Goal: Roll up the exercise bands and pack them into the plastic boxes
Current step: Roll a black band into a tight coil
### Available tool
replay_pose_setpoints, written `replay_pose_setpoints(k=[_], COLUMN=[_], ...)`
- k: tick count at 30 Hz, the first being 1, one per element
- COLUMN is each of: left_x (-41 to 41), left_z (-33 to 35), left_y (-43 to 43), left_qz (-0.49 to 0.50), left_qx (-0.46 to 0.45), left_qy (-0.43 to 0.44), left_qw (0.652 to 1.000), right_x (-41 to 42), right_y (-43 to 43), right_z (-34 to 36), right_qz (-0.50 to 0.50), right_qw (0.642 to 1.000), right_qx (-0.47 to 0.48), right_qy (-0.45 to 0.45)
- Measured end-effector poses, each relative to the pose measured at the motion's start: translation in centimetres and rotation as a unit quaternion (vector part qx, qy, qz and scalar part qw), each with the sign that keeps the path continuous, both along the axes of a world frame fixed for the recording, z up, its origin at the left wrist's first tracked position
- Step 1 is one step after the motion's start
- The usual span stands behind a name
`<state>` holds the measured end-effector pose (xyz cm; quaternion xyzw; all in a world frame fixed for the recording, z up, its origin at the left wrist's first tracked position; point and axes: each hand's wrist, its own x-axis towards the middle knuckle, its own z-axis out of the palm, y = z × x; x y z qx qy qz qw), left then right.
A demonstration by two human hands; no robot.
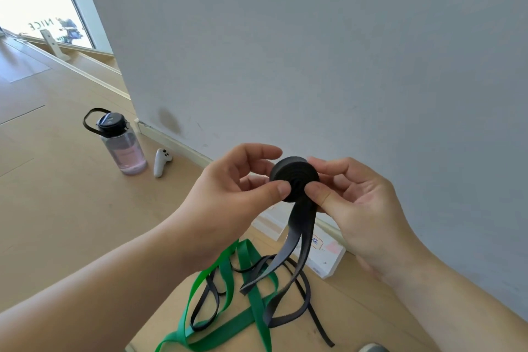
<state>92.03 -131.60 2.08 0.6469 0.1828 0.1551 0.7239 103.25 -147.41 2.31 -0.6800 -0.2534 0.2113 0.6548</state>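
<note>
A black exercise band (pixel 295 173) is wound into a tight roll held in front of me at chest height. My left hand (pixel 228 191) pinches the roll's left side between thumb and fingers. My right hand (pixel 354 197) grips its right side, thumb on the coil's face. The band's loose tail (pixel 300 237) hangs down to the wooden floor. On the floor below lie a green band (pixel 228 320) and a thinner black band (pixel 208 303), tangled together. A white plastic box (pixel 328 257) lies against the wall, partly hidden behind my hands.
A clear water bottle (pixel 123 143) with a black lid stands on the wooden floor at the left. A white handheld controller (pixel 160 163) lies beside it. A grey wall (pixel 314 51) rises straight ahead and to the right.
</note>
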Motion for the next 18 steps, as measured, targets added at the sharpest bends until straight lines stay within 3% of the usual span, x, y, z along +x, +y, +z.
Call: replay_pose_setpoints(k=[3,5,8,12,14,16,18], left_x=[-0.2,-0.3,-0.3,-0.2,-0.2,-0.1,-0.1], left_z=[-0.2,-0.1,0.1,0.1,0.0,0.0,0.2], left_y=[-0.1,-0.6,-1.1,-1.3,-1.2,-1.0,-0.7], left_qz=[-0.009,-0.021,-0.037,-0.041,-0.023,-0.004,0.017], left_qx=[0.200,0.288,0.323,0.337,0.295,0.245,0.205], left_qy=[0.049,0.052,0.055,0.057,0.067,0.074,0.068], left_qw=[0.978,0.956,0.944,0.939,0.953,0.967,0.976], right_x=[0.1,-0.1,-0.1,-0.1,-0.3,-0.1,0.2], right_y=[-0.2,-0.3,-0.5,-0.6,-0.6,-0.6,-0.6], right_z=[-0.1,-0.2,-0.6,-0.5,-0.4,-0.1,0.1], right_qz=[0.007,0.035,0.081,0.100,0.066,0.001,-0.031], right_qw=[0.993,0.975,0.934,0.902,0.928,0.979,0.994], right_qx=[-0.051,-0.090,-0.130,-0.144,-0.118,-0.079,-0.054], right_qy=[-0.106,-0.202,-0.323,-0.393,-0.348,-0.190,-0.089])
